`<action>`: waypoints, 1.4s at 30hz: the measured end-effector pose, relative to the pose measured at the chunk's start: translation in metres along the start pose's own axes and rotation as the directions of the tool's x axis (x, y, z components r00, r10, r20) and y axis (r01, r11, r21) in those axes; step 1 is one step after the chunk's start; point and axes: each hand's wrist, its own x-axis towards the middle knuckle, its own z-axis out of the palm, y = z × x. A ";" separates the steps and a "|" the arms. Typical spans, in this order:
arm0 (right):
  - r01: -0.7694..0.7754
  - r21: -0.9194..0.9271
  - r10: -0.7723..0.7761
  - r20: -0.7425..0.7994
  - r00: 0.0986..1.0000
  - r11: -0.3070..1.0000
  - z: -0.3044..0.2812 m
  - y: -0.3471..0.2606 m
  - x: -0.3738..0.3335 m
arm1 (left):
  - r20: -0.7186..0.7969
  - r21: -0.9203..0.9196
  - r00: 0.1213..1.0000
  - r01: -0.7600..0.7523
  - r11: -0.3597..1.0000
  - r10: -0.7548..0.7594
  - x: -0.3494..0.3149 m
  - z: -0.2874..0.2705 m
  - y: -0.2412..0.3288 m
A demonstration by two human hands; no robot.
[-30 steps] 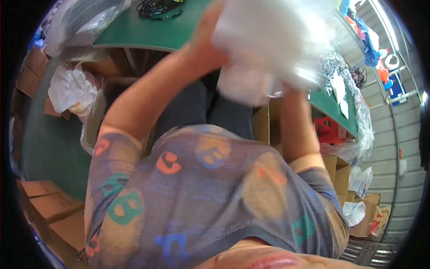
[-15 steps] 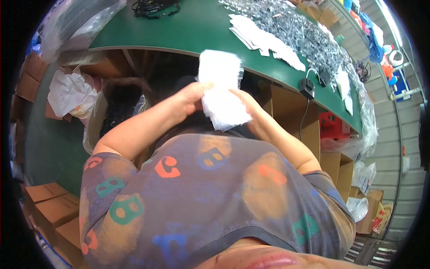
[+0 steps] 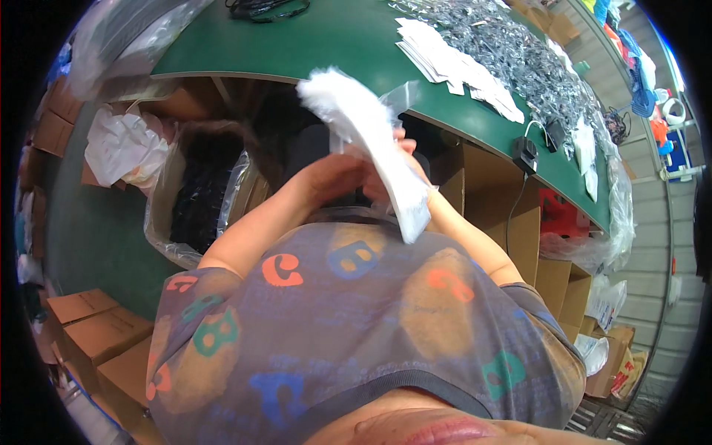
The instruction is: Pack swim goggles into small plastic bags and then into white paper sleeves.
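Note:
A thick stack of thin white plastic bags (image 3: pixel 367 122), blurred by motion, is held between my hands in front of my body, just off the table's near edge. The stack is bent in a curve, and a clear film flap sticks out at its upper right. On its left side my left hand (image 3: pixel 343 176) grips it, with the fingers partly hidden behind the stack. My right hand (image 3: pixel 412 157) holds it from the right, fingertips showing beside the film.
The green table (image 3: pixel 245 52) carries a fanned pile of white packets (image 3: pixel 452 67), a heap of small clear-wrapped dark items (image 3: pixel 512 55), black cables (image 3: pixel 267 9) and a black power adapter (image 3: pixel 526 156). A lined box (image 3: pixel 159 222) stands left; cardboard boxes (image 3: pixel 107 330) sit lower left.
The stack has turned from facing flat to nearly edge-on and now bends. My left hand has moved right and partly behind it; a clear flap now shows.

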 end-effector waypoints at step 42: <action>0.267 -0.798 -0.592 -0.135 0.795 0.540 -0.014 0.008 -0.007 | -0.583 0.099 0.812 0.094 0.991 -0.019 -0.010 0.011 -0.003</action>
